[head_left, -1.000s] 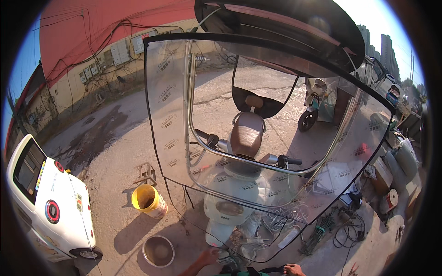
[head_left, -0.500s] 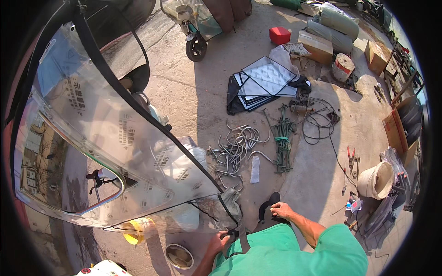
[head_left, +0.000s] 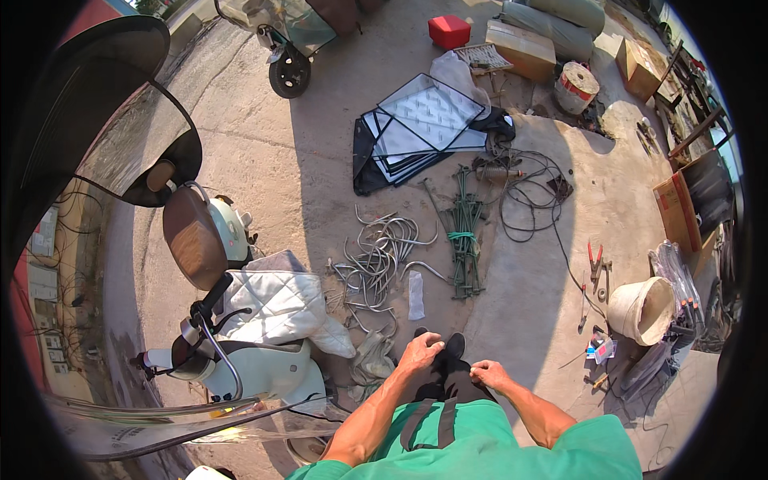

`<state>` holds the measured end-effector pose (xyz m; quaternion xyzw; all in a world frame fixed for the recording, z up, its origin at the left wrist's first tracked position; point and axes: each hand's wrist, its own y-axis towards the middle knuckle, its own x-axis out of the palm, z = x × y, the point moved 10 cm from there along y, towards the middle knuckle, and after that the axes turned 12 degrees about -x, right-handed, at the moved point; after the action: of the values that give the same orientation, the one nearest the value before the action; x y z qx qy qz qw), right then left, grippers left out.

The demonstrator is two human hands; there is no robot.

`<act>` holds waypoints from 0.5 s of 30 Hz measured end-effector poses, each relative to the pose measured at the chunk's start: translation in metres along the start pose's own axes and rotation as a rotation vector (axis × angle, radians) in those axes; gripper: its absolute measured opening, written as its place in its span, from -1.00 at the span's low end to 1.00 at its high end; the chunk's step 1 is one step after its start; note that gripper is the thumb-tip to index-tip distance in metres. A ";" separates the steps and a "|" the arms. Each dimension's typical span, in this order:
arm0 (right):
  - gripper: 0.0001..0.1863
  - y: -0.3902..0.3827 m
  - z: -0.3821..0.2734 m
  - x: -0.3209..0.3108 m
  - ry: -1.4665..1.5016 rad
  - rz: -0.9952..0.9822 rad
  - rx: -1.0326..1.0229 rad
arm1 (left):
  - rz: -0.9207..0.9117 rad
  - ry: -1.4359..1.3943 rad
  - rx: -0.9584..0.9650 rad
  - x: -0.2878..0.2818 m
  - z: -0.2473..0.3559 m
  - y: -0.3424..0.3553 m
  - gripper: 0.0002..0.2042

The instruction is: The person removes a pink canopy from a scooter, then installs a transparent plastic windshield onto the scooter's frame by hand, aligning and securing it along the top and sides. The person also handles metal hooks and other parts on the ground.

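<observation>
My left hand [head_left: 422, 353] is closed, its thumb and fingers drawn together in front of the dark trousers [head_left: 460, 386]. Just to its right, my right hand [head_left: 489, 374] is also closed beside the trouser leg. Whatever either one may hold is too small or hidden to make out. Dark straps [head_left: 428, 422] hang over the green shirt. A clear plastic sheet with dark edging [head_left: 192, 428] stretches across the lower left, near my left forearm. Beyond it stands a pale green scooter [head_left: 268, 368] with a white quilted cover [head_left: 276, 308] against it.
Ahead lie bent metal tubes [head_left: 380, 260], a bundle of green rods [head_left: 464, 240] and stacked dark-framed clear sheets [head_left: 428, 120]. To the right are a whitish bucket [head_left: 640, 312], red-handled pliers [head_left: 594, 260] and a coiled cable [head_left: 520, 228]. A dark canopy [head_left: 104, 104] rises at far left.
The clear plastic sheet has dropped from upright to low at the left, uncovering the scooter. My left hand has left its lower edge and moved up and right. The view has shifted somewhat.
</observation>
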<state>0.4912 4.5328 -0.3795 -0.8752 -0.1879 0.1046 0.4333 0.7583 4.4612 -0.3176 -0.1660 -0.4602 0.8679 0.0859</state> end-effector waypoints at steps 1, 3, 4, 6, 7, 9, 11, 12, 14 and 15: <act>-0.73 0.008 -0.011 0.003 -0.033 0.000 -0.012 | -0.032 -0.158 -0.078 0.001 -0.009 0.025 -0.56; -0.70 0.038 -0.023 0.012 -0.013 -0.037 -0.073 | -0.054 -0.402 -0.217 0.008 -0.025 0.068 -0.63; -0.68 0.055 -0.032 0.015 -0.002 -0.068 -0.105 | -0.045 -0.398 -0.258 0.006 -0.029 0.085 -0.63; -0.69 0.089 -0.061 0.014 -0.069 0.019 -0.145 | -0.063 -0.412 -0.330 0.013 -0.056 0.125 -0.63; -0.68 0.101 -0.085 0.012 -0.221 0.069 -0.152 | -0.107 -0.431 -0.358 0.024 -0.092 0.158 -0.62; -0.61 0.150 -0.079 0.024 -0.039 0.040 -0.174 | -0.053 -0.411 -0.394 0.015 -0.096 0.169 -0.62; -0.57 0.185 -0.075 0.044 0.152 -0.036 -0.117 | -0.022 -0.400 -0.441 0.009 -0.114 0.180 -0.62; -0.61 0.199 -0.078 0.051 0.129 -0.082 -0.133 | -0.019 -0.407 -0.460 0.007 -0.128 0.192 -0.63; -0.61 0.228 -0.068 0.061 0.004 -0.179 -0.070 | 0.010 -0.443 -0.479 0.000 -0.158 0.219 -0.64; -0.66 0.243 -0.048 0.068 0.068 -0.198 -0.013 | 0.011 -0.508 -0.456 -0.001 -0.186 0.246 -0.64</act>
<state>0.6278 4.3924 -0.5463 -0.8582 -0.2593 0.0305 0.4420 0.8285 4.4660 -0.6184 0.0380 -0.6483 0.7567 -0.0753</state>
